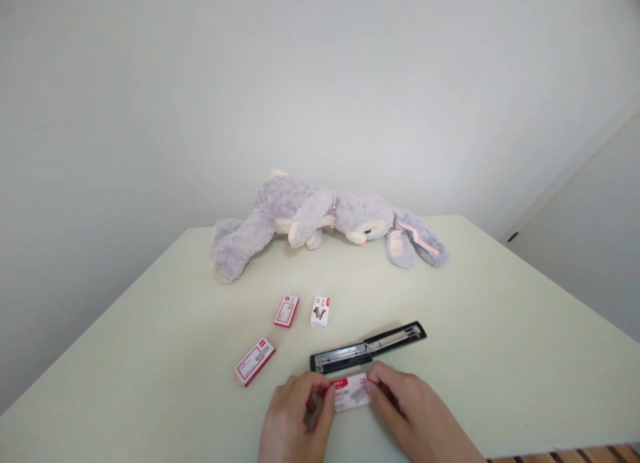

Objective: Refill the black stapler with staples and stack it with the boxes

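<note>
Both hands are working low in the frame, centre. Left hand (pixel 293 416) fingers (pixel 320 388) are pinching the left end of a small red-and-white cardboard staple box (pixel 351 392); right hand (pixel 413 413) fingers (pixel 376 383) are pinching its right end. The box is being held between the two hands just above or on the pale green tabletop (pixel 500 330), cannot tell which. The box is lying flat, its label side facing up.

Just above the box, nearly touching the fingertips, a black stapler (pixel 367 348) is lying opened out flat, its metal rail showing, running from lower left to upper right.

Left of the hands, a second red-and-white staple box (pixel 255 361) is lying flat, angled. Further up, near frame centre, a third red-and-white staple box (pixel 287 311) is lying flat, and just right of it a small white box with a dark picture (pixel 320 312) is sitting apart from it.

At the far edge of the tabletop, a grey-lilac plush rabbit with pink-lined ears (pixel 320 216) is lying on its side, ears pointing to the right of the frame. A plain white wall (pixel 200 83) is filling the upper frame.
</note>
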A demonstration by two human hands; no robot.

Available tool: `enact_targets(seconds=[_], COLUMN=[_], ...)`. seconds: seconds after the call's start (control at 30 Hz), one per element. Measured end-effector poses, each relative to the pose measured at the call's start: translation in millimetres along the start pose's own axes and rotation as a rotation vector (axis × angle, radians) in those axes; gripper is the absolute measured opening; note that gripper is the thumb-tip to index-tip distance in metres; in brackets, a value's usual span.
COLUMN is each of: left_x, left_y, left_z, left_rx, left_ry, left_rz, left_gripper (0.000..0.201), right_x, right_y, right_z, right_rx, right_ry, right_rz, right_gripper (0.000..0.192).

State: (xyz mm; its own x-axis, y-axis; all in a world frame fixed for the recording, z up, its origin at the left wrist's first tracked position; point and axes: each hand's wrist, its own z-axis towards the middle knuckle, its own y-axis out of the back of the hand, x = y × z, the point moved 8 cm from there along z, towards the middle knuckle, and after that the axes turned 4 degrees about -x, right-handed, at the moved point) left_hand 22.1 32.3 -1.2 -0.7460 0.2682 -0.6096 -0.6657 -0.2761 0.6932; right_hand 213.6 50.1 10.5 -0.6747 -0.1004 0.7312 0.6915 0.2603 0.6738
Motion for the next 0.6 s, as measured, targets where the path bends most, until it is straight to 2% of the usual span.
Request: enact_targets(seconds=[0.07,0.13,0.23,0.3,0.37,0.4,0.5,0.6], left_x=[-5.0,-11.5,-18.5,-21.0,-22.7,-23.2,-21.0,-19.1], left_y=[-0.1,-0.5,-2.8,-3.3,-3.7,-4.0,-4.5,-8.1], left_z=[-0.6,-1.5,-1.7,-0.6,0.9,1.5,2.3,0.6], left_rx=[-0.04,-0.053,-0.025,-0.011,0.0,0.004,-0.004,0.014], left_ry=[-0.042,-0.108,-0.176,-0.199,-0.216,-0.221,-0.19,-0.173], left_rz=[0.007,0.045,0.134,0.173,0.192,0.198,0.203,0.189], left_gripper=[0.017,0.029,0.051,0.057,0.056,0.055,0.055,0.053], right_x=[-9.6,-30.9,-68.5,-80.4,-74.0,-65.0,-29.9,2.5], right_y=[4.1,14.2,41.7,59.6,70.4,73.2,72.5,63.2], right_z=[0.5,-0.9,-2.8,0.7,10.4,16.8,36.3,50.2], right_rx=[0.004,-0.005,-0.101,-0.179,-0.209,-0.206,-0.146,-0.077], right_ry=[-0.026,-0.092,-0.215,-0.23,-0.159,-0.105,0.02,0.075], right_rz=[-0.029,-0.049,-0.022,0.073,0.206,0.269,0.398,0.414], right_gripper=[0.032,0.038,0.037,0.043,0.055,0.053,0.039,0.032])
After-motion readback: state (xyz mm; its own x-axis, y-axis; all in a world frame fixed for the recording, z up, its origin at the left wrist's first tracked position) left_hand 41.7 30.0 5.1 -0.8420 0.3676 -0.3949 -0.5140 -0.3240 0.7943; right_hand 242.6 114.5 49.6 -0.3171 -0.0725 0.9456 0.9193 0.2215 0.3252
